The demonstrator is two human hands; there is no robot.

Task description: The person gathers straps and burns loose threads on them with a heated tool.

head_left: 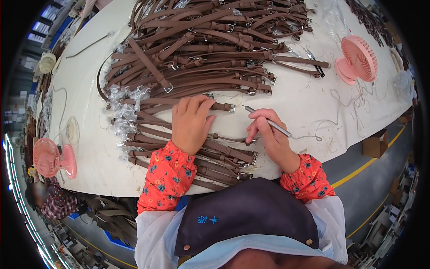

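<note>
My left hand [191, 125] is closed over a brown strap [220, 106], just behind its silver buckle. Fingers and thumb cover part of the strap, and the buckle end sticks out to the right. In my right hand [278, 145] is a slim metal pen-shaped tool [278, 128] with a thin cord at its rear. Its fine tip points up and left toward the buckle, a short distance away. More buckled straps [224, 152] lie under and below my left hand, some with clear plastic wrap [127, 112] at their left ends.
A large heap of brown buckled straps [201, 45] covers the far part of the white table [309, 107]. One pink fan [358, 58] stands at the right, another pink fan [47, 157] at the left. A cardboard box [375, 144] sits on the floor. Another person [58, 199] is at lower left.
</note>
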